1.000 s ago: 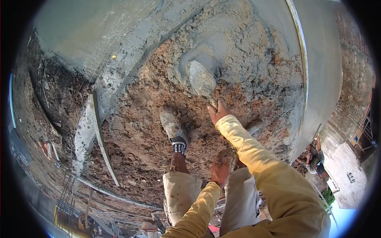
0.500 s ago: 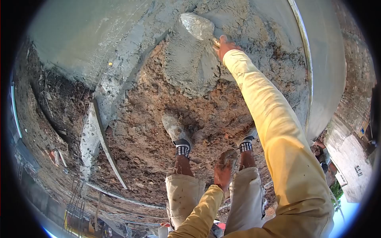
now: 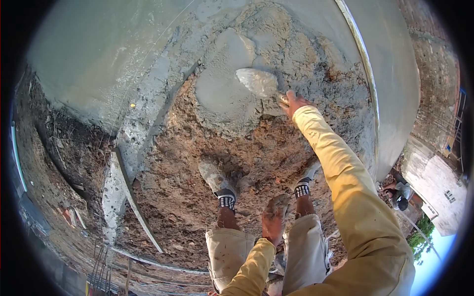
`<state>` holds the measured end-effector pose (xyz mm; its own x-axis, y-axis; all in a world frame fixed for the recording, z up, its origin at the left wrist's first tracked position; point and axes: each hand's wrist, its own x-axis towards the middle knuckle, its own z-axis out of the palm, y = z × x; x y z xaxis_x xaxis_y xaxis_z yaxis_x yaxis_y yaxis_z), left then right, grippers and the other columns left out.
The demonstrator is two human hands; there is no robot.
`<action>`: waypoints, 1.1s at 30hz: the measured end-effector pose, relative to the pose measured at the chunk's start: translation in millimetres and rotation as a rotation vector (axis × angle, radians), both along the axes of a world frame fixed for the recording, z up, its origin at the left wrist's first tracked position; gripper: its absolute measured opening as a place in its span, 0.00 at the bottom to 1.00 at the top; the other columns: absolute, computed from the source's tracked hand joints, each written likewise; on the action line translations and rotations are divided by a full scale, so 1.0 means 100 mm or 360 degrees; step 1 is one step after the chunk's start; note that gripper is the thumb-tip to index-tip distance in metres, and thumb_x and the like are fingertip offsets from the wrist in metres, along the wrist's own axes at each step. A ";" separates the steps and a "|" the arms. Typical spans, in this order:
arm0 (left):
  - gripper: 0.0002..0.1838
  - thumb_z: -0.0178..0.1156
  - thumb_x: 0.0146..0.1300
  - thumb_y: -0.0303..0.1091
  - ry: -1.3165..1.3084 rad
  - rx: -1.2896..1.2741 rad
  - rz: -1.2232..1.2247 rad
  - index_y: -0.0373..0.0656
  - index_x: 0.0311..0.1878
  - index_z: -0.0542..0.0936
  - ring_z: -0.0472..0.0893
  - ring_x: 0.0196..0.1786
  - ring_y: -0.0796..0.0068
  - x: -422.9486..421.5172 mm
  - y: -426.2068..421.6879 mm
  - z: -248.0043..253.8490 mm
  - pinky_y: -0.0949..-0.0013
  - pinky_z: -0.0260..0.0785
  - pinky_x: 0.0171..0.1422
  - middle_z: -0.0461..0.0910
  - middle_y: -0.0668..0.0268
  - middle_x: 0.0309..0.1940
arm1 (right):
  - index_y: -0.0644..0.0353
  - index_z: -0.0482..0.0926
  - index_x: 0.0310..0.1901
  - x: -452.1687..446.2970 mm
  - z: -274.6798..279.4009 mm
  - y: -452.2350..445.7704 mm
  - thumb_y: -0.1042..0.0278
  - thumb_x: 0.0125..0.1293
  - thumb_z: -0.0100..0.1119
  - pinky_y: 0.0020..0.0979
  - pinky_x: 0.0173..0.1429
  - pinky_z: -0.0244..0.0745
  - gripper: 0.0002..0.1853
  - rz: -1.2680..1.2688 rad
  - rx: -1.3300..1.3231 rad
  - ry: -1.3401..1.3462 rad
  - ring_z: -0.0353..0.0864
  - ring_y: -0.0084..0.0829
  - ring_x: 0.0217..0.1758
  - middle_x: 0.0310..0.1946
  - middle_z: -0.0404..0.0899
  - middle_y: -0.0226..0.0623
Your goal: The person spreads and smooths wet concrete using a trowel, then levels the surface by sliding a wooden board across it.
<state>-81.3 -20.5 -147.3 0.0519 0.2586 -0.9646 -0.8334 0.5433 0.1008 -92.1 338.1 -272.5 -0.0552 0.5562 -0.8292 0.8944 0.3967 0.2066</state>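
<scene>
My right hand is closed around the handle of a trowel. The trowel's blade, smeared with wet cement, lies at the surface of a mound of grey mortar, pointing left. Part of this mortar is smoothed and shiny, while the rest is rough. My left hand hangs between my knees, above the reddish-brown soil. Its fingers look stretched out and coated with grey-brown mud, and I see no tool in it.
Smooth wet cement spreads at upper left, beside a thin string. A pale straight edge runs along the right. A narrow wooden strip lies on the left. Another person is low at far right. My feet stand in the soil.
The trowel and my right hand have come back toward me, from the rough far mortar onto the smoothed patch, which is now wider. My left hand stays between my knees.
</scene>
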 end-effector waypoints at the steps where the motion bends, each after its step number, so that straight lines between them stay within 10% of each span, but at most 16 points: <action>1: 0.19 0.54 0.68 0.35 0.0003 -0.0019 -0.0048 0.38 0.59 0.74 0.77 0.56 0.67 0.03 -0.05 -0.01 0.67 0.66 0.61 0.77 0.59 0.55 | 0.54 0.65 0.59 0.14 -0.03 0.17 0.46 0.68 0.52 0.45 0.60 0.71 0.26 -0.0158 0.0207 0.0051 0.77 0.52 0.57 0.57 0.74 0.52; 5: 0.19 0.53 0.69 0.39 -0.0003 0.0205 -0.0171 0.45 0.61 0.72 0.79 0.52 0.68 -0.02 0.04 -0.03 0.66 0.71 0.56 0.78 0.61 0.52 | 0.60 0.63 0.65 0.17 -0.80 0.76 0.42 0.65 0.54 0.46 0.54 0.75 0.35 -0.0968 0.0510 0.0577 0.80 0.52 0.51 0.51 0.78 0.54; 10: 0.18 0.53 0.69 0.32 -0.0075 0.0179 0.0317 0.39 0.61 0.71 0.79 0.52 0.69 -0.20 0.38 0.24 0.67 0.72 0.57 0.78 0.62 0.52 | 0.67 0.65 0.60 -1.28 -0.77 0.20 0.45 0.64 0.57 0.41 0.22 0.77 0.34 -0.2285 0.0226 0.1118 0.81 0.43 0.25 0.43 0.79 0.50; 13: 0.20 0.50 0.66 0.25 -0.0149 0.0158 0.0093 0.34 0.60 0.71 0.74 0.58 0.67 -0.43 0.52 0.32 0.68 0.63 0.64 0.76 0.57 0.55 | 0.64 0.67 0.57 -1.75 -0.62 -0.25 0.47 0.63 0.58 0.41 0.19 0.75 0.30 -0.2233 -0.0073 0.1284 0.80 0.42 0.26 0.39 0.79 0.49; 14: 0.20 0.50 0.66 0.25 -0.0153 0.0164 0.0088 0.34 0.61 0.71 0.74 0.58 0.67 -0.41 0.51 0.29 0.68 0.63 0.65 0.76 0.58 0.55 | 0.62 0.67 0.59 -1.77 -0.47 -0.31 0.46 0.63 0.57 0.46 0.32 0.80 0.31 -0.2148 -0.0257 0.1206 0.83 0.47 0.38 0.44 0.79 0.51; 17: 0.20 0.51 0.65 0.25 -0.0184 0.0297 0.0264 0.35 0.61 0.72 0.73 0.59 0.68 -0.16 0.29 -0.02 0.68 0.62 0.67 0.76 0.58 0.57 | 0.60 0.63 0.65 -1.46 -0.79 -0.37 0.41 0.64 0.53 0.46 0.55 0.76 0.36 -0.0882 -0.0069 0.0836 0.80 0.50 0.53 0.54 0.76 0.54; 18: 0.20 0.52 0.65 0.26 0.0232 0.0363 -0.0365 0.35 0.61 0.71 0.74 0.59 0.68 -0.21 0.34 -0.01 0.68 0.62 0.68 0.76 0.57 0.57 | 0.60 0.60 0.68 -1.26 -0.62 -0.24 0.38 0.64 0.51 0.44 0.58 0.74 0.39 -0.0521 -0.0104 0.0675 0.80 0.49 0.54 0.57 0.74 0.55; 20: 0.15 0.56 0.67 0.30 -0.0036 0.0303 0.0055 0.40 0.56 0.76 0.79 0.44 0.76 -0.44 0.75 0.20 0.73 0.73 0.48 0.81 0.66 0.46 | 0.59 0.56 0.70 -0.93 -0.34 0.04 0.40 0.65 0.52 0.44 0.64 0.69 0.40 -0.0370 -0.0068 0.0390 0.75 0.50 0.60 0.58 0.74 0.54; 25: 0.20 0.54 0.65 0.27 -0.0051 0.0242 -0.0108 0.34 0.60 0.73 0.75 0.57 0.71 -0.45 0.62 0.00 0.70 0.65 0.63 0.77 0.59 0.57 | 0.64 0.60 0.67 0.18 -0.30 -0.02 0.41 0.64 0.55 0.39 0.63 0.69 0.40 -0.1272 0.0520 0.0578 0.75 0.49 0.60 0.57 0.75 0.54; 33: 0.20 0.60 0.65 0.36 -0.0061 0.0551 0.0381 0.39 0.58 0.74 0.81 0.50 0.65 -1.47 1.43 0.59 0.65 0.73 0.53 0.81 0.56 0.48 | 0.54 0.70 0.47 0.28 -0.55 0.49 0.32 0.65 0.47 0.46 0.20 0.72 0.30 -0.3458 0.0486 0.1124 0.73 0.37 0.17 0.24 0.70 0.35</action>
